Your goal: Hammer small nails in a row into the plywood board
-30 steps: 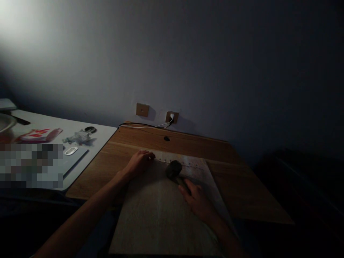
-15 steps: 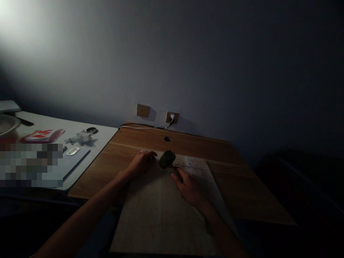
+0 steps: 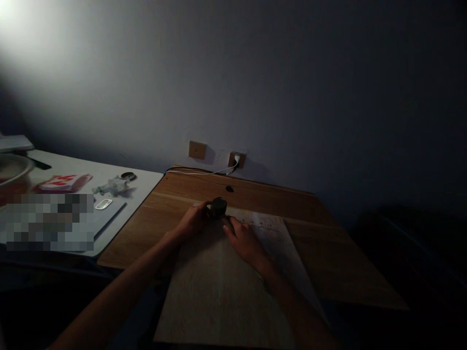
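My right hand is wrapped round the short handle of a mallet with a thick dark head. The head is low over the far part of a pale wooden board. Close by on the left, my left hand rests at the board's far left edge, fingers curled in a pinch beside the mallet head. Whatever those fingertips hold is too small and dark to make out. Several small metal pieces, like nails or hooks, stand in a row along the far right of the board.
The board lies on a brown wooden table, its near end past the table's front edge. A white table adjoins on the left, with a red-and-white packet, crumpled plastic and a bowl. A cable runs to a wall socket.
The mallet head has moved left and slightly up, and now hangs right by my left fingertips. My right hand has shifted left with it; my left hand has stayed nearly in place.
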The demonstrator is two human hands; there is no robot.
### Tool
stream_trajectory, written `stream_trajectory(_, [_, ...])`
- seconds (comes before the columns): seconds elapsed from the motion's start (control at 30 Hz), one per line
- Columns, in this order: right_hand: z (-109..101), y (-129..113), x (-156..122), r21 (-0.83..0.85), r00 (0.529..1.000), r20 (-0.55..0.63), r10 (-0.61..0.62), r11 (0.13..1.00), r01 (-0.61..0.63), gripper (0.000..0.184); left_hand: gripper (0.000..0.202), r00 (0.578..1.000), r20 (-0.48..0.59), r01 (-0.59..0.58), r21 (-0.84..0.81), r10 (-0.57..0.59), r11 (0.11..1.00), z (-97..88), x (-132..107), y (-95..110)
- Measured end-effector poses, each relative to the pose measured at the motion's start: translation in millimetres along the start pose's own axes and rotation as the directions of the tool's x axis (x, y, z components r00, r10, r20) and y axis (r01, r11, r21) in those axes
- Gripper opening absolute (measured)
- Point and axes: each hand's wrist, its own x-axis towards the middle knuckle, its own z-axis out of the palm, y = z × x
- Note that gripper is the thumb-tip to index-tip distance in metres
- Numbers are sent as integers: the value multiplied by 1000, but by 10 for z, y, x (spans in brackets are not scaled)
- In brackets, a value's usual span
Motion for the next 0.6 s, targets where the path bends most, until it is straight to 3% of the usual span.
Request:
stream_trajectory(0.33, [-7,-23,-32,-34,1000,20,5,999,-4,29,51,999,3,-33,-20,33,999,-1,2,-8])
stream_trajectory(0.6, [-7,26,-112,194,1000,-22,12,981,-8,22,47,999,27,-42,-38,43,998,7,-7,-23])
